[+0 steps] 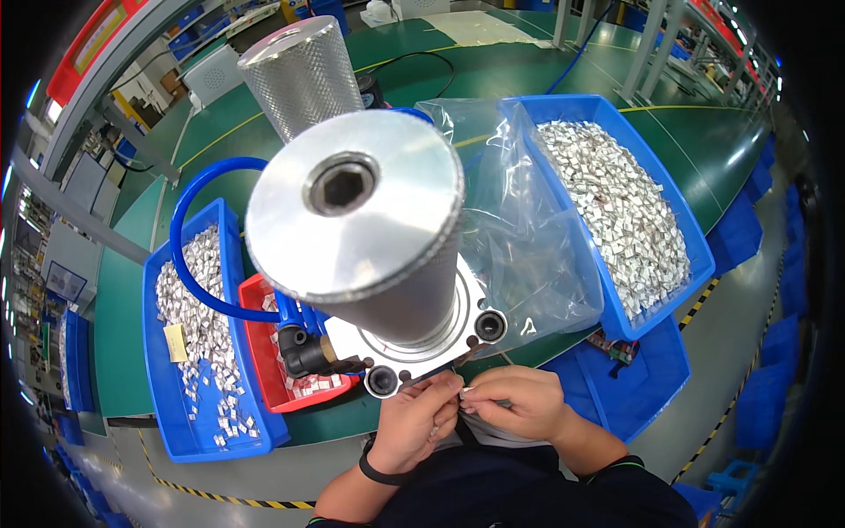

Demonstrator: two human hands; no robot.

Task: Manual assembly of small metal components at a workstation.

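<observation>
The left hand (pixel 415 419) is pinched together, contents hidden; the right hand (pixel 521 402) pinches a tiny white piece (pixel 466 391); steadiness should help.

A broad workbench with a smooth green top (pixel 121 339) is stretching across the room, thin yellow lines (pixel 220 141) running over its surface. Upright grey metal posts (pixel 653 48) are rising near its far right corner, and a slanting grey metal beam (pixel 88 217) is reaching toward its left edge. Beyond that edge, pale flat panels (pixel 86 183) are standing in a crowded, blurred hall. A smooth grey floor (pixel 264 473) is showing past the bench's near left corner, yellow-and-black striped tape (pixel 264 504) bending across it; more striping is running beyond the right edge. Slim white lights (pixel 33 93) are glowing at the far left.
</observation>
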